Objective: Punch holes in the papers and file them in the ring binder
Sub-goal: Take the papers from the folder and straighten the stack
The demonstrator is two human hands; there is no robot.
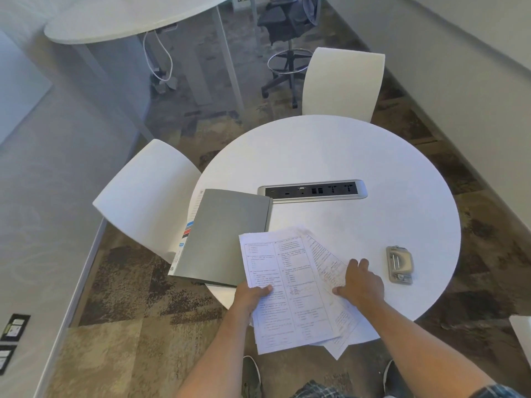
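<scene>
A loose fan of printed papers point(290, 285) lies at the near edge of the round white table point(330, 156), partly overhanging it. My left hand point(251, 297) grips the top sheet at its left edge, thumb on top. My right hand point(360, 282) rests flat on the lower sheets at the right. A closed grey ring binder point(224, 234) lies to the left of the papers, jutting over the table edge, its near corner under the papers. A grey metal hole punch point(400, 265) sits on the table to the right of my right hand, untouched.
A silver power socket strip point(312, 191) is set into the table's middle. One white chair point(149, 193) stands at the left and another white chair point(343, 81) at the far side. A larger table point(129, 21) and a black office stool point(287, 38) stand beyond.
</scene>
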